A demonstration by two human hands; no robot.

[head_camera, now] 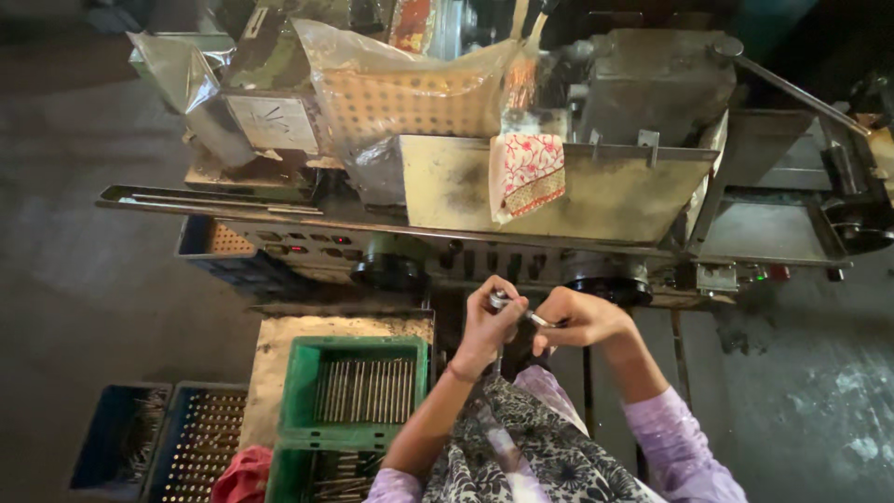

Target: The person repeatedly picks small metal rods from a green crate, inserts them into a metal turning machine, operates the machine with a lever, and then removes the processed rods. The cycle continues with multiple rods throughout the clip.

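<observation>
Both hands meet in front of the machine, closed on one thin metal rod (533, 318). The left hand (489, 328) pinches it near its capped end, fingers curled tight around it, and the right hand (585, 319) grips the other end with thumb and fingers closed over it; the rod lies nearly level between them, tilted slightly down toward the right. It is held in the air above the person's lap, just below the front edge of the machine (484, 214), near a dark round knob (610, 289) on that edge. On top of the machine, a patterned red and white cloth (527, 172) hangs over the rim of a metal hopper (447, 191), and a clear plastic bag (410, 93) covers a perforated board behind it. To the left of the left forearm, a green crate (298, 391) full of thin rods lying side by side rests on a stained block. By the bottom left corner of the view a blue crate (102, 438) holds more rods beside a perforated tray (200, 442), with a red cloth (244, 477) close by.
</observation>
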